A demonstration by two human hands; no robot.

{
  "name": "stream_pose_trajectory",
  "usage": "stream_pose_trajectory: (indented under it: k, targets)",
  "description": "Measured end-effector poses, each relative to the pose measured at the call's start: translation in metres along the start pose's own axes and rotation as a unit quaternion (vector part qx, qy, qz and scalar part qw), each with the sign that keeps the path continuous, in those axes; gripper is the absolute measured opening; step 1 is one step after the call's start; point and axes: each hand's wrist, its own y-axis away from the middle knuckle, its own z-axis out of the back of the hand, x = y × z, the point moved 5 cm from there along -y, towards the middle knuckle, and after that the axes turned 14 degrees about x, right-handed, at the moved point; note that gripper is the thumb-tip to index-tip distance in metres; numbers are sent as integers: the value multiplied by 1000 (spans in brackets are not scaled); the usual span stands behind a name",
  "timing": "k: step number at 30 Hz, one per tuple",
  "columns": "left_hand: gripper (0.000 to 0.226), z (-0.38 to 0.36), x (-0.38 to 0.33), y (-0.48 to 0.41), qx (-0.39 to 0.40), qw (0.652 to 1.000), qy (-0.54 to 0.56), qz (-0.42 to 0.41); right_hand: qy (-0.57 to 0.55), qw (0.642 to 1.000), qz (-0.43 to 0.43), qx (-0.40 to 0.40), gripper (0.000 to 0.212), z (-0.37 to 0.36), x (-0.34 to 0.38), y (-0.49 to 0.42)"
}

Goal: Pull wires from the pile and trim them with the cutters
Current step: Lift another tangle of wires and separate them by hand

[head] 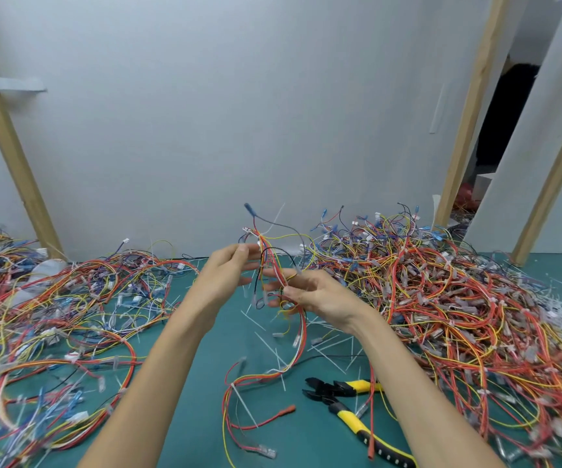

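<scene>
**Snag risk on the pull**

Right hand (313, 293) curls round bundle (263, 243), held above mat (205, 417). Left hand (228, 275) touches its top; grip blurred, can't tell. The tail trails near cutters (337, 391), so a tug may drag them or snag pile (458, 298).

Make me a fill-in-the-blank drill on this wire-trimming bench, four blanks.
1. The cutters have handles in black and ____.
2. They lie on the mat beside the person's ____ forearm.
3. Their jaws stand ____.
4. The right hand holds up a bundle of coloured ____.

Missing words: yellow; right; open; wires.
</scene>
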Motion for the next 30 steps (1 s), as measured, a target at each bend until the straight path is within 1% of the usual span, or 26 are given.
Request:
stream_pose_trajectory:
  k: [5,10,12,15,20,23,26,30]
  targets:
    - [25,1,5,0,-3,993,114,31,39,999,-26,18,40,-3,-1,-1]
    - [31,3,7,0,-10,985,163,48,47,998,-36,20,35,-5,-1,0]
    - [33,3,7,1,-15,986,162,39,45,998,-40,21,33,-5,-1,0]
    - [28,4,4,2,-25,988,148,20,34,998,-45,25,30,-5,-2,1]
    - [24,4,-1,4,-46,991,124,-11,-34,997,-63,26,24,-1,-10,3]
    - [27,5,-5,7,-67,993,94,-30,-79,994,-77,27,31,3,-13,5]
    - [21,5,-10,10,-80,993,68,-46,-106,991,-85,20,42,9,-13,8]
    - [14,4,-14,11,-77,994,41,-59,-104,991,-80,0,42,17,-8,14]
